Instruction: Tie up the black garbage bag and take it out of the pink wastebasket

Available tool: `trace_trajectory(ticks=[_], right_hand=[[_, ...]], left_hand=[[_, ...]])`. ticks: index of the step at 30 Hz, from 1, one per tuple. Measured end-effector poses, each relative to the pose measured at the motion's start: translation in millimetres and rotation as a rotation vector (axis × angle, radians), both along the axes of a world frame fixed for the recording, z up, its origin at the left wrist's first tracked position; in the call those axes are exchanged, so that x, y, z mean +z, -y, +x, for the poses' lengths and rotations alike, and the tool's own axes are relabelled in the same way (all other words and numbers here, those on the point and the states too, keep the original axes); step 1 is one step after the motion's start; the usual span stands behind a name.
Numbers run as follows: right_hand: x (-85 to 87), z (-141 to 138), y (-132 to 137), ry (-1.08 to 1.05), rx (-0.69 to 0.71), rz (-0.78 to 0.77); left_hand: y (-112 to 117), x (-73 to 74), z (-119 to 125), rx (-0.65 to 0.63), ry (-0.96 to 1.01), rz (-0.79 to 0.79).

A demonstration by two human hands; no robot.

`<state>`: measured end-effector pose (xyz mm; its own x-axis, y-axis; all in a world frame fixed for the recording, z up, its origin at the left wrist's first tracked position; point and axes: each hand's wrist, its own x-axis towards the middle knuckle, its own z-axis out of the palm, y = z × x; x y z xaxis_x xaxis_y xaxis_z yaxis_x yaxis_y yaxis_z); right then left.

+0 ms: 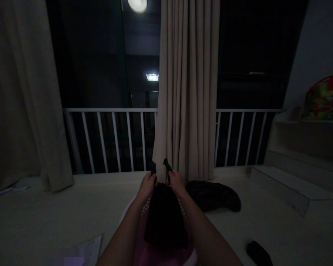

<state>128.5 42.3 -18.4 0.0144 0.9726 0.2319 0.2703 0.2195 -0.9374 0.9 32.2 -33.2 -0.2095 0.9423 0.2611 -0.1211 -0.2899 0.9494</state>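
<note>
In the dim head view, a black bag point(166, 218) hangs between my forearms, its surface too dark to show detail. My left hand point(148, 183) is closed around one gathered black end of it, which pokes up above the fingers. Around the other end, my right hand point(177, 181) is closed in the same way, a short distance to the right. Under and behind the bag is something pink point(140, 240) with a white, dotted edge; its kind is hard to make out.
A dark bundle point(215, 195) lies on the floor by the curtain point(187, 92). At right are a clear box point(291, 188), a small black object point(258, 253) and a colourful bag point(324, 99) on a ledge. A paper sheet point(93, 248) lies lower left. White railings point(115, 142) line the windows.
</note>
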Motion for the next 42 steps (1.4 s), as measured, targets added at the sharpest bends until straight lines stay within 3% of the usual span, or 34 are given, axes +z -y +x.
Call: trace_trajectory(ticks=[7, 19, 31, 42], right_hand=[[-2.8, 1, -3, 0.008, -0.037, 0.033], [4.6, 1, 2, -0.021, -0.057, 0.005], [-4.6, 2, -8, -0.039, -0.089, 0.007], [-3.6, 2, -7, -0.04, -0.106, 0.004]], left_hand=[[8, 10.1, 6, 0.017, -0.006, -0.062], [3, 4.0, 1, 0.046, -0.031, -0.046], [0, 3.4, -4, 0.145, -0.15, -0.053], [1, 2.8, -6, 0.158, -0.175, -0.059]])
